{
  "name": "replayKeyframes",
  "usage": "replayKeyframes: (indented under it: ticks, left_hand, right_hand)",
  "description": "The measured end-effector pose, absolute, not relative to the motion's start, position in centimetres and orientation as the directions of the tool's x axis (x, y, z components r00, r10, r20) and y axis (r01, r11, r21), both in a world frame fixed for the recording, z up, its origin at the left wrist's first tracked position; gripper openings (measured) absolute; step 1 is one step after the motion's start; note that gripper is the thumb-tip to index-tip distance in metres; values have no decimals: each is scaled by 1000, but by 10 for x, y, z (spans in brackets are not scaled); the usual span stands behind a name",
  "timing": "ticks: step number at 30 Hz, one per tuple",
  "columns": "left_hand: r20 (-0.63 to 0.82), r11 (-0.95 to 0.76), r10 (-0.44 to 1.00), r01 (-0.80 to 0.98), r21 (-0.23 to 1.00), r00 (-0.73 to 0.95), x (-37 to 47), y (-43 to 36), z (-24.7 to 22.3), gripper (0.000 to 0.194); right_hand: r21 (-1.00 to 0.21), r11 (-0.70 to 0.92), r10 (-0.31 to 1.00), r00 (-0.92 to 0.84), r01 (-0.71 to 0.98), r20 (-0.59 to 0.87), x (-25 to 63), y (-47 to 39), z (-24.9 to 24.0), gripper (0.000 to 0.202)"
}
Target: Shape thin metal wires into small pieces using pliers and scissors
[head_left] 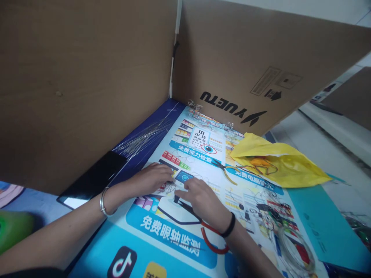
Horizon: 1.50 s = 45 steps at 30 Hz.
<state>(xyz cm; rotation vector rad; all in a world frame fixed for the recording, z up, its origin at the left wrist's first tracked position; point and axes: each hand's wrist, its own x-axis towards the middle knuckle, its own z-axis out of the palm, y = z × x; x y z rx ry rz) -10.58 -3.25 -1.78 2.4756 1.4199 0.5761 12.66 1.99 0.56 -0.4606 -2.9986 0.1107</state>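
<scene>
My left hand (155,179), with a silver bangle at its wrist, rests low over the printed sheet (174,210). Its fingers are bent together, and whatever they pinch is too small to make out. Thin wires (166,189) lie by those fingertips. My right hand (204,200) wears a black band; its fingers curl inward, thumb pointing at the left hand, and their contents are hidden. Beneath the right hand lie red-handled pliers (216,247). Yellow-handled pliers (224,168) lie farther forward.
Tall cardboard walls (87,77) stand at the left and back. A bundle of straight wires (142,137) lies beside a black tablet-like slab (95,175). To the right are a yellow bag (295,166) and a clear coil (310,251). Tangled wire scraps (194,106) sit at the back.
</scene>
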Motion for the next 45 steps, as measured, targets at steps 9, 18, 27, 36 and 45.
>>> replayKeyframes:
  ticks: [9,18,27,36,45]
  left_hand:
    - [189,-494,869,786,371,457,-106,-33,-17,33]
    - [194,-496,868,783,376,457,-106,-32,-20,29]
    - [200,-510,860,779,364,469,-106,-33,-19,29]
    - [224,-519,855,778,355,468,-106,-32,-20,32]
    - [190,-539,841,759,364,506,-106,-34,-17,32]
  right_hand:
    - [-48,938,345,-936,343,67,133,27,2,26]
    - [20,908,418,-908,419,45,141,35,11,25]
    - [23,922,383,-919,387,97,135,30,-3,31]
    - [-6,938,344,-929,347,136,122,21,0,27]
    - [14,914,401,-909,405,111,131,29,-4,25]
